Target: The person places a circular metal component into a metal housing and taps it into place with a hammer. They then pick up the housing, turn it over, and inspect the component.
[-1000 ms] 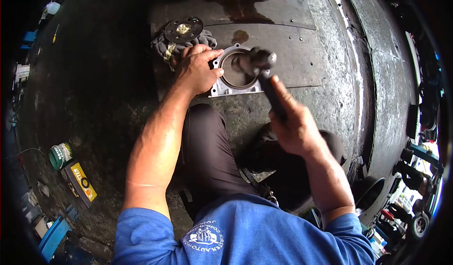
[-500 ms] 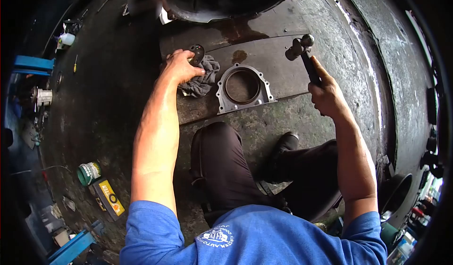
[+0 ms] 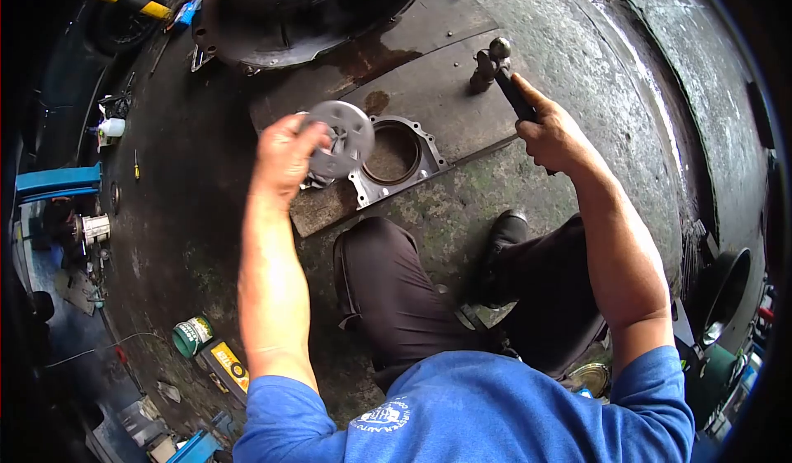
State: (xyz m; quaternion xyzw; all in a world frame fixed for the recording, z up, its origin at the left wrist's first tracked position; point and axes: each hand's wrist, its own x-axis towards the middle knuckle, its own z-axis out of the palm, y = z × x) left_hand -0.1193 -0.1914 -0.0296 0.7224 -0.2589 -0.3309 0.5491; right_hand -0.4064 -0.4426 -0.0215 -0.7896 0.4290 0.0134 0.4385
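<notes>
My left hand point(image 3: 285, 153) grips the edge of a round grey metal disc point(image 3: 351, 137) with holes, slightly blurred by motion. The disc hangs over the left edge of a metal housing plate point(image 3: 406, 184) with a large round opening, which lies on a flat board point(image 3: 445, 83). Behind the disc, the grey rag is mostly hidden. On the right, my right hand point(image 3: 557, 137) is wrapped round the black handle of a hammer point(image 3: 516, 96), its head raised and pointing away from me.
A large dark bell-shaped casting point(image 3: 289, 54) stands at the top. At lower left are a green tin point(image 3: 192, 336) and a yellow box point(image 3: 228, 364). A screwdriver point(image 3: 137, 166) lies at left, and a black round pan point(image 3: 719, 294) stands at right.
My left hand has lifted the disc off the rag and turned its flat face into view. The camera view has turned, and the hammer remains in my right hand.
</notes>
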